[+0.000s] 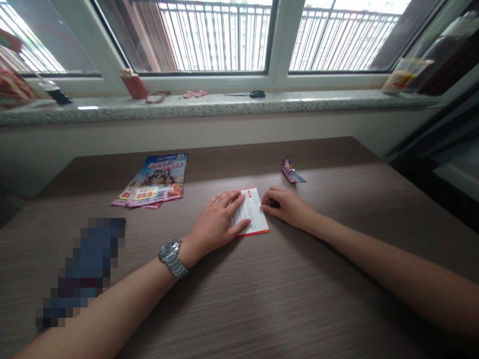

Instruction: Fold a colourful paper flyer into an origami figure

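A small white sheet of paper [256,217] with printed text and a red lower edge lies on the table in front of me. My left hand [220,219], with a metal watch [174,258] at the wrist, rests flat across its left part, fingers spread, covering that side. At the sheet's right edge, my right hand [283,205] has its thumb and fingertips pinched together on the paper. Just beyond that hand stands a small folded paper piece [292,172] with a colourful print.
Colourful flyers [159,179] are stacked at the back left of the wooden table [239,314]. A pixelated dark blue object [88,269] lies beside my left forearm. On the stone windowsill [209,104] are scissors [256,93], a red container [134,86] and a plastic cup [404,77].
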### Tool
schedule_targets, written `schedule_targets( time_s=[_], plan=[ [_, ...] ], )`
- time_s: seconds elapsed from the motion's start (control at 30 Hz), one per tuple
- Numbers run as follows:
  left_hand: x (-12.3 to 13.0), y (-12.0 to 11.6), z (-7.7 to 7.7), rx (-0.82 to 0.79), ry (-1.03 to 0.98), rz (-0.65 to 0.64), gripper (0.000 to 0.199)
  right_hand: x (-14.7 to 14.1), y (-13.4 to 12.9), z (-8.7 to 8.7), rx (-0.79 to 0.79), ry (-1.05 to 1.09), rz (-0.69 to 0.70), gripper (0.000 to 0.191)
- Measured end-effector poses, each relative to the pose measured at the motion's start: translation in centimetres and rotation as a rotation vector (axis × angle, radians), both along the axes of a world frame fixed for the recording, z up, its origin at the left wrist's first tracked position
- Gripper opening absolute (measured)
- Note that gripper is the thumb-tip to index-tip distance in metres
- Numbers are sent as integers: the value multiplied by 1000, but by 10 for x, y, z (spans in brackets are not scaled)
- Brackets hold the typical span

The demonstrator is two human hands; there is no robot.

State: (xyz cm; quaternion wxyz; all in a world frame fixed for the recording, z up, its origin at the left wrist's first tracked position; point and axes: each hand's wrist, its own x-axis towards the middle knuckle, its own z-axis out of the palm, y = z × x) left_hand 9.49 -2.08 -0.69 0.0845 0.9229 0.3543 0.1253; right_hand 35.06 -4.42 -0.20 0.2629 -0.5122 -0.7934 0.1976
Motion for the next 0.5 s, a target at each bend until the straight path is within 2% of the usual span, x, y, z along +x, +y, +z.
schedule_targets(
  time_s=[0.5],
  plan=[
    [0,-1,3,-11,-19,-2,66,3,60,-2,89,-92,-100,10]
  ],
)
